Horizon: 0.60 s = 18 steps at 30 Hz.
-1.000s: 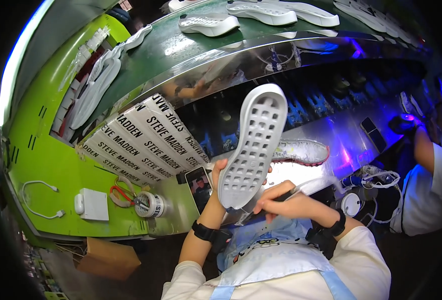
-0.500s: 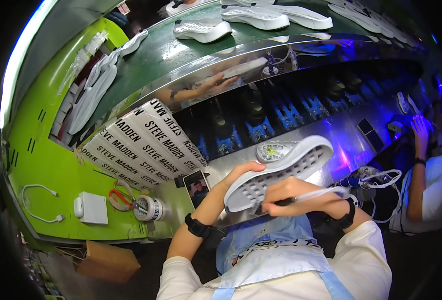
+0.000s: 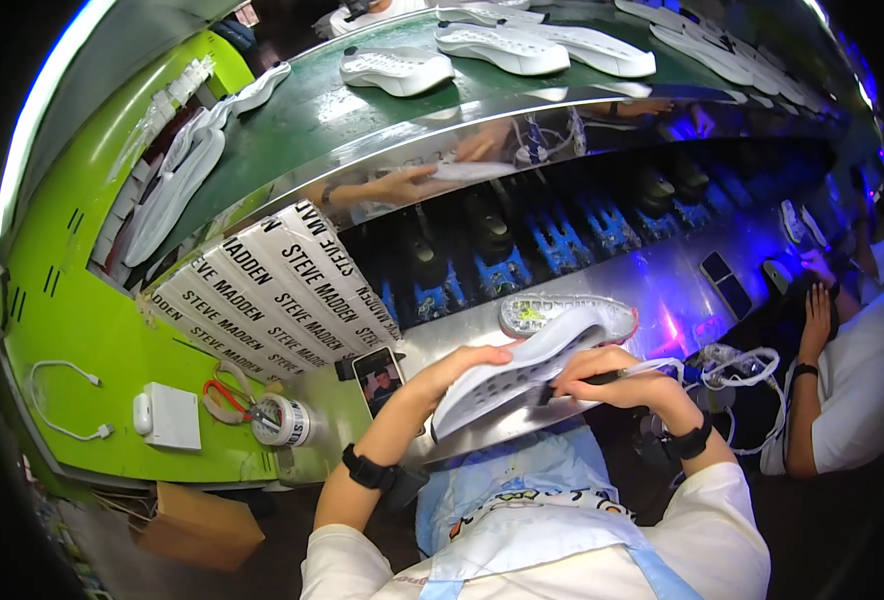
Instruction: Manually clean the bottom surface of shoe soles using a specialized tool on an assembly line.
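A white shoe sole point(image 3: 502, 385) is tilted above the steel ledge in front of me, its grid of holes facing towards my right hand. My left hand point(image 3: 459, 372) is closed round its far left edge. My right hand point(image 3: 602, 372) pinches a slim brush-like tool point(image 3: 545, 396) with a dark end, held against or close to the sole's near side; contact is hard to make out. A clear whitish tube trails from this tool to the right. Just beyond the held sole, another pale sole with a yellow-green mark point(image 3: 528, 316) lies on the ledge, partly covered.
Several white soles point(image 3: 397, 70) stand on the green upper shelf point(image 3: 302, 110). Left are a printed paper-covered box point(image 3: 272, 290), a phone point(image 3: 378, 378), a tape roll point(image 3: 282, 420), orange-handled scissors point(image 3: 224, 400) and a white case point(image 3: 172, 415). A co-worker's arm point(image 3: 810, 390) is at right, near coiled tubing point(image 3: 747, 370).
The sole has tipped, so its holed face shows less, and it has shifted slightly left. My right hand has moved up and right along it, keeping the brush-like tool.
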Each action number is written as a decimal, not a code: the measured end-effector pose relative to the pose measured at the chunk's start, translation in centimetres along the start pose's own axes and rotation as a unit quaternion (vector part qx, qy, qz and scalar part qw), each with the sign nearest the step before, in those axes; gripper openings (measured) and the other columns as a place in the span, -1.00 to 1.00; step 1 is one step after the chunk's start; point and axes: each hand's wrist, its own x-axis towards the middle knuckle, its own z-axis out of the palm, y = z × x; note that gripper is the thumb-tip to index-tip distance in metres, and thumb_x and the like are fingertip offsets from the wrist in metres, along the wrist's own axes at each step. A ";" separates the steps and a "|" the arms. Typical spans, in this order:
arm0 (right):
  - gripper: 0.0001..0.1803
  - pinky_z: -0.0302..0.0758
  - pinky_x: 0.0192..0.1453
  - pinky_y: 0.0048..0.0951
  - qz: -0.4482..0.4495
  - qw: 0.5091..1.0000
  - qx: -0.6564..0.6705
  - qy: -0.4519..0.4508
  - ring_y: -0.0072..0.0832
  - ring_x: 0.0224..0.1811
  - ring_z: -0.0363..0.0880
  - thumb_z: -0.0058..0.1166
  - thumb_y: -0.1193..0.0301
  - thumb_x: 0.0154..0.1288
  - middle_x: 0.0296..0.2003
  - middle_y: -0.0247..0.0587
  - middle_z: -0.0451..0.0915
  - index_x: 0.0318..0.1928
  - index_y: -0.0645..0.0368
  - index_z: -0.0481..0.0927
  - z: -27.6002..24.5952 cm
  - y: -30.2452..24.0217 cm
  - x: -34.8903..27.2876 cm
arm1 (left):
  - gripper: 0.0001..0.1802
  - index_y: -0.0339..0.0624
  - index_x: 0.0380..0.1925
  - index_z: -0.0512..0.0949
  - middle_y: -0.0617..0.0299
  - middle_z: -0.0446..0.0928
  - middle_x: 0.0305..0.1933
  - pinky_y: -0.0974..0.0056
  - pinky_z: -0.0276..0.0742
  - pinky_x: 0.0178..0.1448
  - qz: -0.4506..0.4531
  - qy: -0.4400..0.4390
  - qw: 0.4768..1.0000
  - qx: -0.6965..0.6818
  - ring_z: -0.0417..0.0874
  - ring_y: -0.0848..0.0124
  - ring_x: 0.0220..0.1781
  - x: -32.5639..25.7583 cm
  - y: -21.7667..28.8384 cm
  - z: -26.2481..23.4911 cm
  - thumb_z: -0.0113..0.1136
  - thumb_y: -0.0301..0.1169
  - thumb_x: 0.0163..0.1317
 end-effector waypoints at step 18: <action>-0.73 0.42 -0.30 -0.46 -0.154 0.928 0.029 0.338 -0.48 -0.52 0.43 0.09 0.31 0.31 -0.50 -0.22 0.55 -0.35 0.25 0.73 5.1 -9.2 0.5 | -0.14 -0.39 0.36 0.11 -0.47 0.32 0.21 -0.09 0.61 0.08 0.360 -0.229 0.861 -0.278 0.55 -0.21 0.10 -5.9 4.0 0.3 -0.09 0.08 0.26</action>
